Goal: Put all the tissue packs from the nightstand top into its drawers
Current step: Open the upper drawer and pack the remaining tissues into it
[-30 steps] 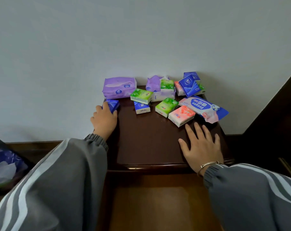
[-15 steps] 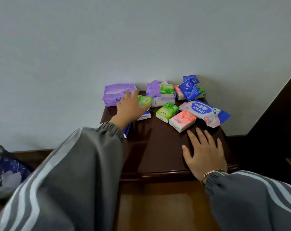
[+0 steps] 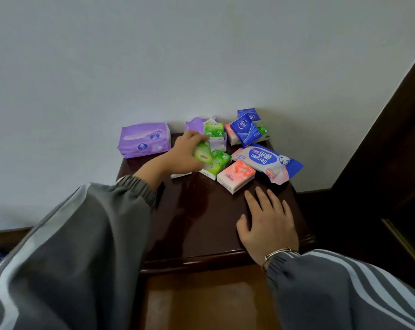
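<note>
left hand [image 3: 184, 155] has shifted right, gripping a green tissue pack [image 3: 203, 155]; right hand [image 3: 269, 226] lies flat on the nightstand [image 3: 201, 225].

Printed upside down on the wipes pack [image 3: 263, 160]: "Deeyeo" in white letters on a blue panel, then two Chinese characters, probably 德佑. Beside these, a small red tag with characters too small to read. On the blue pack [image 3: 245, 131], a round white logo over a line of tiny lettering, illegible. Round logos twice on the purple pack [image 3: 144, 140], wording blurred. On the pink pack [image 3: 236, 176] a small blue brand mark, on the green pack [image 3: 203, 154] a red one, neither readable.
</note>
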A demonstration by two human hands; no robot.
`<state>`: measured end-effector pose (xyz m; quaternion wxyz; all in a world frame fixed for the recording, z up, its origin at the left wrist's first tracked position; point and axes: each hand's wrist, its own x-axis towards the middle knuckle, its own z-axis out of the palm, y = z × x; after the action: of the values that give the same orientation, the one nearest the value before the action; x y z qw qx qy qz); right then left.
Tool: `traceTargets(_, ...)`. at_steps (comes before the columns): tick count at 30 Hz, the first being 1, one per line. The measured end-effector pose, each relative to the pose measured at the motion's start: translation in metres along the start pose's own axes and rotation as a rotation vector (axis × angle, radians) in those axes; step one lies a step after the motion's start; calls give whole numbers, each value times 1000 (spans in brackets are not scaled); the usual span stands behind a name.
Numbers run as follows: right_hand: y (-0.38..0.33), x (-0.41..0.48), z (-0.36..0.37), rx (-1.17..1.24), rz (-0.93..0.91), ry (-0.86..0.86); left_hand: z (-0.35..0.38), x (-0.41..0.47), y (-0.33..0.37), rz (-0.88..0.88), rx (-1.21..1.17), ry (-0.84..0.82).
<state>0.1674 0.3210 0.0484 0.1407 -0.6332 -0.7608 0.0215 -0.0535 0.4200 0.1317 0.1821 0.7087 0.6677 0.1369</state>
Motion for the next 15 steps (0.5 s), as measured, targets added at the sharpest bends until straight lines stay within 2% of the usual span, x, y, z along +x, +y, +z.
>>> traceTargets(3, 0, -1, -2, -7, 2, -4, -3, 7, 15, 19, -27, -147)
traceTargets(9, -1, 0, -2, 11, 11, 24, 2, 14, 32, 6, -37, -290)
traceTargets(11, -1, 0, -2, 11, 5, 24, 2, 14, 31, -33, -97, -233)
traceTargets(13, -1, -1, -1, 5, 4, 24, 1, 17, 33, -125, -266, -82)
traceTargets(15, -1, 0, -1, 7, 2, 30, 4, 22, 40, -193, -316, -4)
